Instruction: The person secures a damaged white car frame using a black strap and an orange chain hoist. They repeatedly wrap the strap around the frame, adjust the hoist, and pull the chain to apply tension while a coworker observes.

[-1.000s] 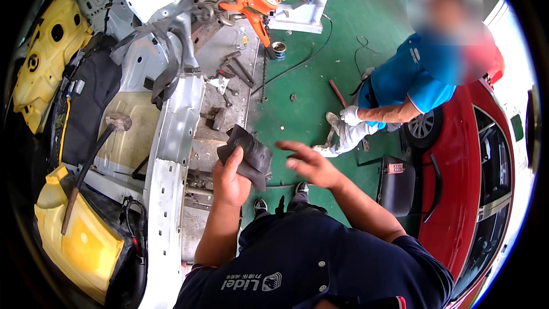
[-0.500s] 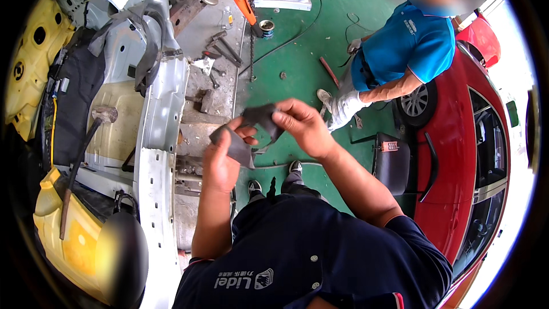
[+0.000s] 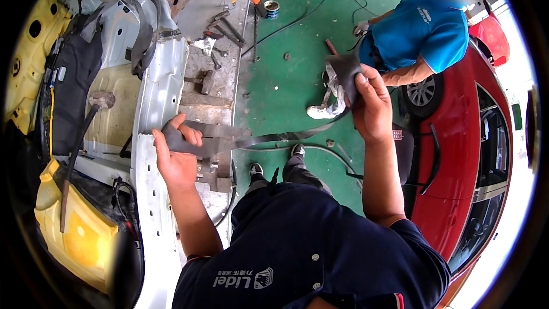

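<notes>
A long dark grey flexible strip (image 3: 269,138), wide at its ends and narrow toward the right, is stretched between my two hands in front of my body. My left hand (image 3: 177,151) grips its left end beside the bare silver car sill (image 3: 153,166), thumb and fingers closed on it. Higher up on the right, my right hand (image 3: 372,100) pinches the other end, where a broad flap stands up past the thumb. Between the hands the strip sags slightly.
A long-handled hammer (image 3: 80,154) lies across the car body at left. Several tools, including a hammer (image 3: 229,28), lie on the grey platform (image 3: 200,11). A person in a blue shirt (image 3: 412,34) stands ahead right, near a red car (image 3: 457,154) and a black chair (image 3: 403,151). A hose (image 3: 337,154) crosses the green floor.
My hands have moved apart, left hand to the left and right hand up and right. The bunched strip is now drawn out between them. The person in blue has shifted slightly right.
</notes>
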The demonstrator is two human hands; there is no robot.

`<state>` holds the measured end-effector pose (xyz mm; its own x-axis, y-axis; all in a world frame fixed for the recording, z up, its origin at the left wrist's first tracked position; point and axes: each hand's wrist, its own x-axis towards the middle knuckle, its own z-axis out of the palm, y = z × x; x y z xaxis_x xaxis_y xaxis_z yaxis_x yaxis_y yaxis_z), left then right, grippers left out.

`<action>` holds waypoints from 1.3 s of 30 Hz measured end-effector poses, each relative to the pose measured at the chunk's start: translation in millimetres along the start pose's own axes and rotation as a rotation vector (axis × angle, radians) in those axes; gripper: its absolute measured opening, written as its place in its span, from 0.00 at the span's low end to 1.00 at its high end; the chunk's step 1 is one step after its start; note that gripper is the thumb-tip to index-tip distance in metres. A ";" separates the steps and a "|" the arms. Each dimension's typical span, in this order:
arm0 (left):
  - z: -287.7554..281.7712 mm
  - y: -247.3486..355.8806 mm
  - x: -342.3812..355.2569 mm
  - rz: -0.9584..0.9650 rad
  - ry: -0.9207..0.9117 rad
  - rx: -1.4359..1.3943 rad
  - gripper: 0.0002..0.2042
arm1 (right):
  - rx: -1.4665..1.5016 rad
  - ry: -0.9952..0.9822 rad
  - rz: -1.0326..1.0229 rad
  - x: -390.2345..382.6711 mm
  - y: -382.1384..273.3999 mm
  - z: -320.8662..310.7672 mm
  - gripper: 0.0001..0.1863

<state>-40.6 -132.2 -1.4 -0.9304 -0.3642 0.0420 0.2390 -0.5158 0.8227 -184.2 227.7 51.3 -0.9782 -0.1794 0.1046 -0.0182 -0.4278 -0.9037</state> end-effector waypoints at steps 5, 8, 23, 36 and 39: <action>8.5 9.1 4.8 -0.017 -0.021 0.123 0.36 | -0.127 0.072 0.013 -21.9 -4.5 -33.2 0.12; 18.7 19.6 7.0 0.005 -0.106 0.149 0.36 | -0.124 0.133 0.115 -29.0 11.4 -72.7 0.09; 212.4 57.3 37.5 0.443 -0.486 0.749 0.39 | -0.429 -0.485 0.483 62.1 97.3 -94.8 0.29; 217.8 -12.0 82.1 -0.134 -0.719 0.653 0.22 | 0.191 -0.765 0.985 143.7 106.7 15.0 0.45; 210.7 -26.9 120.5 -0.258 -0.772 0.719 0.16 | 0.110 -0.691 0.916 188.9 128.7 22.6 0.45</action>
<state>-217.7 1.1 101.0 -0.9130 0.4058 -0.0413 0.0264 0.1597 0.9868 -366.6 118.7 -35.9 -0.2922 -0.8953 -0.3361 0.6919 0.0447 -0.7206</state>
